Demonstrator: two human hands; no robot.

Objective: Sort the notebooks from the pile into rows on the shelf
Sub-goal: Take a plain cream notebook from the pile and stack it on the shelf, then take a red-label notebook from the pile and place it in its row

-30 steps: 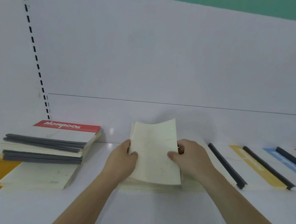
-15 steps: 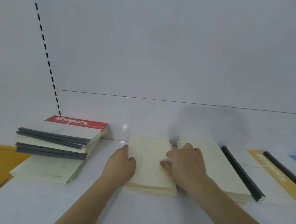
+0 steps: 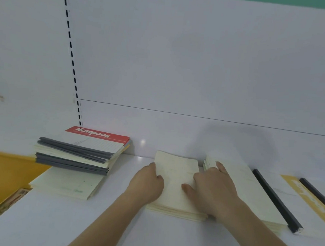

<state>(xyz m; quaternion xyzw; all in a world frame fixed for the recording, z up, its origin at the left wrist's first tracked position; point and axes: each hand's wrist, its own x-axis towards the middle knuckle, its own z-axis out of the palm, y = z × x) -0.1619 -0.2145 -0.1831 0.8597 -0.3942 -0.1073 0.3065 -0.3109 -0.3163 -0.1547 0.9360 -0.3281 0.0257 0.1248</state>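
A flat stack of cream notebooks (image 3: 175,173) lies on the white shelf (image 3: 112,225) in front of me. My left hand (image 3: 148,181) holds its left edge, thumb on top of the cover. My right hand (image 3: 211,185) rests on the stack's right side, fingers reaching toward the neighbouring cream stack (image 3: 249,190) with a black spine. At the left stands the mixed pile (image 3: 78,153), topped by a red-headed notebook marked "Notebook", with grey spines below and a cream notebook (image 3: 67,183) at the bottom.
Further right lie a yellow-striped notebook (image 3: 306,196) and another black spine (image 3: 316,193), in a row. The white back panel (image 3: 181,66) rises behind. An orange surface (image 3: 4,179) shows beyond the shelf's left edge.
The cream notebook I held tilted up a second ago now lies flat on the stack. Both hands have come down onto it. My view has shifted left.
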